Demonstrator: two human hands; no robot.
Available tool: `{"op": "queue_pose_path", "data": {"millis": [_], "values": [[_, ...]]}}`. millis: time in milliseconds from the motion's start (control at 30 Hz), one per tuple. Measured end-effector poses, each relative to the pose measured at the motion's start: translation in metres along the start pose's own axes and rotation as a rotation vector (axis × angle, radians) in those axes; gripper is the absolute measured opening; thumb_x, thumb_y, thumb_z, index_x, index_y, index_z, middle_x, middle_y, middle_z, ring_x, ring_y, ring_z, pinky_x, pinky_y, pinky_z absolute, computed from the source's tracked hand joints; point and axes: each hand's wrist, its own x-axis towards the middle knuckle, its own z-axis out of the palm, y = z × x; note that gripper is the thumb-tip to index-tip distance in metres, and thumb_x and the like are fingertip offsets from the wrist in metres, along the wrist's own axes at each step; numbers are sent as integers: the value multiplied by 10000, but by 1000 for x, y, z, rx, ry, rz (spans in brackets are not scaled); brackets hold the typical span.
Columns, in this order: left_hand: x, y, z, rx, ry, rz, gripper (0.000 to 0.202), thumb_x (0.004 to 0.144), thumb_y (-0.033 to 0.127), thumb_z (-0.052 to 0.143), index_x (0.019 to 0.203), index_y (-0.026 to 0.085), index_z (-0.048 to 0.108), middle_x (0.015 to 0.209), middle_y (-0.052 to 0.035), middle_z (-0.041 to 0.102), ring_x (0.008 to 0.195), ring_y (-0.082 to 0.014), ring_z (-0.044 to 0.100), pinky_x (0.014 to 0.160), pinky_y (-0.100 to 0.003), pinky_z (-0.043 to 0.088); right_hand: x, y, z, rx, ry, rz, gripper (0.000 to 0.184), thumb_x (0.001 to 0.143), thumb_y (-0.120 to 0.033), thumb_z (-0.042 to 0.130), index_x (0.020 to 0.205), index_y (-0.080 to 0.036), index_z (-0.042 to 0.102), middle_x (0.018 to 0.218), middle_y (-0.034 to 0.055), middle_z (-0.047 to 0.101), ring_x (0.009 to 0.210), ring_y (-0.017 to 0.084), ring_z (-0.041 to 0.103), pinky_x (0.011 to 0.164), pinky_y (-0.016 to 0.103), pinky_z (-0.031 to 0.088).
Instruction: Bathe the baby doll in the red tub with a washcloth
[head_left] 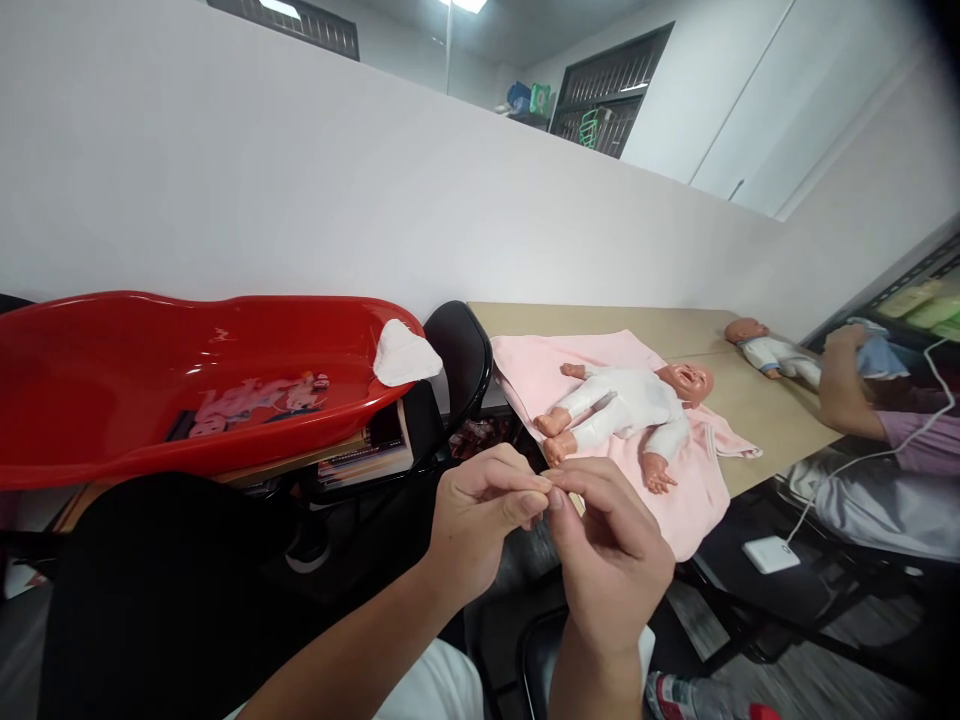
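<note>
In the lower middle of the head view, my left hand [480,520] and my right hand [615,550] meet fingertip to fingertip. Both are closed in a pinch, thumbs against forefingers. Whatever may be between the fingertips is too small or hidden to make out. Just beyond them, a baby doll [637,398] in a white suit lies on its back, feet towards my hands and head to the right. Under the doll a pink towel [694,505] is spread over the table [787,430], hanging over its near edge. Neither hand visibly touches the doll.
Left stands a red baby bathtub [300,320] with a white cloth [405,355] over its rim. Books [367,460] and a black chair [457,350] are near it. At right, a person's arm [847,385] reaches past another doll [776,357]. A bottle [690,697] is below.
</note>
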Motion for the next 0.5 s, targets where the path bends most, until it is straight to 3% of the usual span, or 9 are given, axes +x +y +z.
{"op": "queue_pose_path", "data": {"millis": [200, 367, 500], "values": [[0, -7, -2, 41, 23, -50, 84, 964, 379, 1089, 949, 355, 1011, 777, 5, 761, 648, -64, 678, 624, -124, 565, 5, 1, -4, -83, -12, 6, 253, 1053, -48, 770, 1110, -276, 865, 986, 4, 878, 885, 188, 843, 801, 303, 694], [-15, -30, 4, 94, 189, -201, 294, 965, 457, 1082, 810, 252, 940, 715, 12, 723, 665, -81, 668, 665, -145, 561, 9, 14, -12, -271, -14, 22, 216, 1021, -53, 723, 979, -241, 819, 863, -24, 843, 740, 139, 793, 708, 231, 656], [-33, -57, 6, 113, 225, -325, 369, 995, 582, 1027, 1003, 218, 966, 676, 9, 718, 616, -107, 657, 640, -185, 550, -1, 41, -24, -325, 19, 118, 202, 1001, -97, 691, 893, -237, 788, 780, -40, 791, 652, 127, 737, 632, 220, 611]]}}
